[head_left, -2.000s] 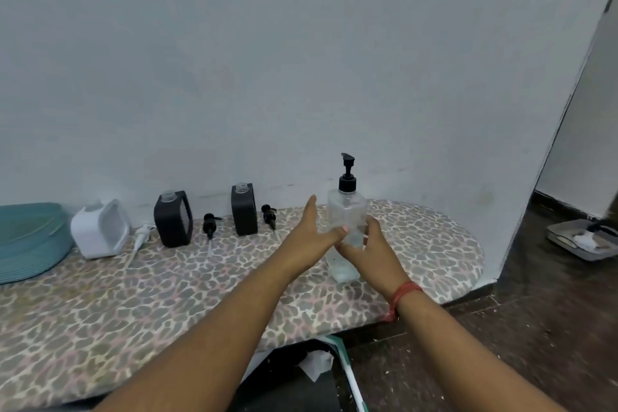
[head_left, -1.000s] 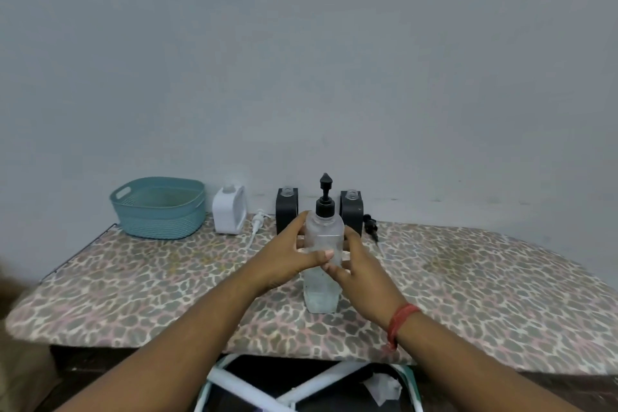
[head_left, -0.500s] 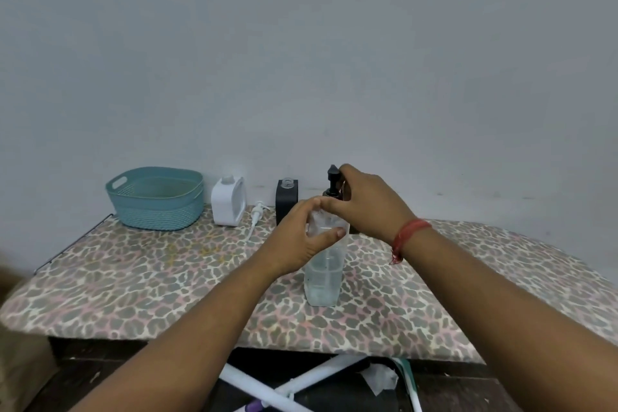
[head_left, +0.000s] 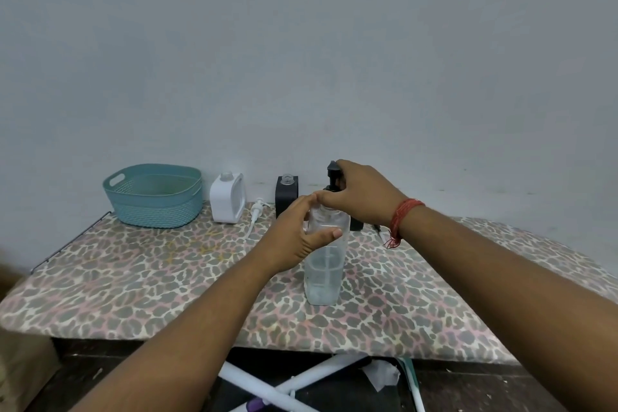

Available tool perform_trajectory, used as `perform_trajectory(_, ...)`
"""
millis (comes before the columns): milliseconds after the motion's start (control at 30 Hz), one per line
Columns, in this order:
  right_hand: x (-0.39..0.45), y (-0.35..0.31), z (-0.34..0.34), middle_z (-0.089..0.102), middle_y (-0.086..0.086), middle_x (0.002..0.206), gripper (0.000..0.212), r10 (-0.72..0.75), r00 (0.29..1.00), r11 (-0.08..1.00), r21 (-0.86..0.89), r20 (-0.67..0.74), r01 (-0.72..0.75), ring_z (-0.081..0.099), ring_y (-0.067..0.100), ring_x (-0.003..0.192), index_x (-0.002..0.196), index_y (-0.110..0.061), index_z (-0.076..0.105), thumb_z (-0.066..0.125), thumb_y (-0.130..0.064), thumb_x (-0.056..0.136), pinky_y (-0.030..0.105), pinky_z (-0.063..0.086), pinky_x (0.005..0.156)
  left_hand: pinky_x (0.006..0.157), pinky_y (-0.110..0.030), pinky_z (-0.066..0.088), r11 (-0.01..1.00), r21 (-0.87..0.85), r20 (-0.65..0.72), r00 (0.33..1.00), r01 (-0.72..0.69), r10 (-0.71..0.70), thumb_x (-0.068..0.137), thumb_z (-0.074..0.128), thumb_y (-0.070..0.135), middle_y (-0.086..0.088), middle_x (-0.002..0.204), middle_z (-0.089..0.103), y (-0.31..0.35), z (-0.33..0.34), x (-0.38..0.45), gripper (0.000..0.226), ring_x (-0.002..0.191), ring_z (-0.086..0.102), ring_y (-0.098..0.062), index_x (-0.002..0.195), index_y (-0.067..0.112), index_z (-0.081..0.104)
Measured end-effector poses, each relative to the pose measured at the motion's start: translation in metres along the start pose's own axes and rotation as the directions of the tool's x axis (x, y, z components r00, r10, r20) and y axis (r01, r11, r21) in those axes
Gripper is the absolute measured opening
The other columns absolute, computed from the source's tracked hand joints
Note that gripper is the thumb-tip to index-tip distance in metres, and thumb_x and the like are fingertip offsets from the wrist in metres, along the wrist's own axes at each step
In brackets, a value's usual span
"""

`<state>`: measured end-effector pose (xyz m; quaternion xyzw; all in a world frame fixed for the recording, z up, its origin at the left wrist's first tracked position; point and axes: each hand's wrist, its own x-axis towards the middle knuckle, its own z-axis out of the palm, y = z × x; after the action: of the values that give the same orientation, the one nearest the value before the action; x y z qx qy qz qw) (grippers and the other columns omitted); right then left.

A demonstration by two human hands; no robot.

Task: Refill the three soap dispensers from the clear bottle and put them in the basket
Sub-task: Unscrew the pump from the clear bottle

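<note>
The clear bottle [head_left: 323, 273] stands upright in the middle of the leopard-print board [head_left: 133, 278], partly filled. My left hand [head_left: 294, 237] grips its upper body. My right hand [head_left: 361, 197] is closed over its black pump top [head_left: 332, 168]. Against the wall stand a white dispenser [head_left: 228, 199] and a black dispenser [head_left: 286, 192], both with open necks. A second black dispenser [head_left: 356, 223] is mostly hidden behind my right hand. A white pump [head_left: 254, 214] lies loose beside the white dispenser. The teal basket [head_left: 153, 197] sits at the far left, holding nothing that I can see.
The board ends at the wall behind the dispensers. White folding legs [head_left: 284, 385] and a scrap of paper [head_left: 381, 375] lie on the dark floor under the front edge. A black pump tip [head_left: 378, 229] shows under my right wrist.
My right hand left the bottle's body and rose onto the pump top. My left hand keeps its hold. The view swung left, bringing the basket into sight.
</note>
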<state>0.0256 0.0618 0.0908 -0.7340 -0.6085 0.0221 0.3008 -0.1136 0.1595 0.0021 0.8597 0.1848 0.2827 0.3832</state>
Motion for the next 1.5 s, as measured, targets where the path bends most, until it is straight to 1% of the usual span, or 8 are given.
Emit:
perform_trajectory(267,0.005,0.004,-0.022,0.063,0.001,0.088,0.020,-0.084,0.950,0.992,0.114,0.302,0.052,0.055,0.012,0.073,0.103,-0.025,0.056,0.066,-0.036,0.090,0.034,0.049,0.070,0.102,-0.026,0.044,0.999,0.009,0.029,0.999,-0.033,0.033,0.087,0.070,0.054,0.016,0.132,0.052,-0.001,-0.001,0.002,0.060,0.121,0.052,0.000,0.140,0.043,0.043)
perform_trajectory(367,0.003,0.003,-0.031,0.066,-0.009,0.094,0.019,-0.103,0.929,0.972,0.235,0.355,0.018,0.059,0.005,0.075,0.109,-0.027,0.064,0.067,-0.021,0.090,0.024,0.048,0.069,0.101,-0.026,0.044,1.000,-0.003,0.027,0.999,-0.029,0.029,0.086,0.069,0.056,0.016,0.129,0.053,-0.001,0.000,0.002,0.063,0.119,0.052,0.000,0.141,0.043,0.042)
perform_trajectory(633,-0.011,0.010,-0.003,0.061,-0.005,0.093,0.048,0.005,1.000,0.976,0.219,0.011,-0.007,0.057,0.007,0.076,0.118,-0.022,0.049,0.078,-0.035,0.082,0.023,0.046,0.069,0.106,-0.033,0.044,1.000,-0.002,0.049,0.998,-0.029,0.029,0.079,0.062,0.069,0.012,0.137,0.047,0.000,0.001,0.004,0.073,0.126,0.048,-0.004,0.141,0.036,0.042)
perform_trajectory(767,-0.014,0.007,-0.011,0.068,-0.009,0.103,0.050,-0.003,0.998,0.935,0.355,0.069,-0.021,0.066,0.002,0.093,0.125,-0.023,0.047,0.071,-0.010,0.083,0.022,0.051,0.083,0.105,-0.030,0.042,1.000,0.002,0.046,0.999,-0.022,0.021,0.078,0.061,0.072,0.012,0.136,0.046,-0.001,0.002,0.003,0.084,0.125,0.047,-0.003,0.149,0.033,0.037)
perform_trajectory(867,-0.015,0.008,-0.011,0.062,-0.010,0.116,0.060,0.005,0.997,0.939,0.342,0.073,-0.030,0.060,0.003,0.108,0.132,-0.025,0.041,0.076,-0.022,0.083,0.023,0.049,0.092,0.105,-0.030,0.042,1.000,0.001,0.045,0.999,-0.016,0.016,0.079,0.061,0.072,0.013,0.137,0.045,-0.001,0.003,0.002,0.083,0.126,0.047,-0.004,0.148,0.033,0.036)
perform_trajectory(1033,-0.019,0.007,-0.004,0.063,-0.003,0.094,0.053,0.051,0.998,0.965,0.259,-0.036,-0.040,0.061,0.008,0.076,0.121,-0.022,0.042,0.077,-0.035,0.083,0.019,0.049,0.064,0.105,-0.029,0.041,1.000,0.001,0.047,0.999,-0.011,0.011,0.084,0.064,0.065,0.012,0.139,0.044,-0.002,0.003,0.002,0.077,0.127,0.046,-0.005,0.148,0.033,0.036)
perform_trajectory(1233,-0.021,0.005,-0.005,0.061,-0.004,0.116,0.051,0.068,0.997,0.931,0.359,0.019,-0.070,0.063,0.012,0.106,0.125,-0.023,0.041,0.072,-0.021,0.084,0.031,0.052,0.091,0.103,-0.026,0.040,1.000,0.005,0.047,0.999,0.000,-0.001,0.083,0.064,0.065,0.011,0.140,0.043,-0.002,0.003,0.003,0.081,0.128,0.046,-0.006,0.150,0.030,0.033)
perform_trajectory(1500,-0.019,-0.002,-0.002,0.066,0.001,0.102,0.054,0.123,0.992,0.897,0.433,-0.042,-0.092,0.066,0.012,0.090,0.123,-0.018,0.042,0.077,-0.016,0.082,0.025,0.051,0.081,0.101,-0.020,0.038,1.000,-0.025,0.043,0.999,-0.011,0.012,0.086,0.067,0.058,0.011,0.141,0.043,0.002,0.003,0.000,0.076,0.128,0.045,-0.003,0.149,0.031,0.034)
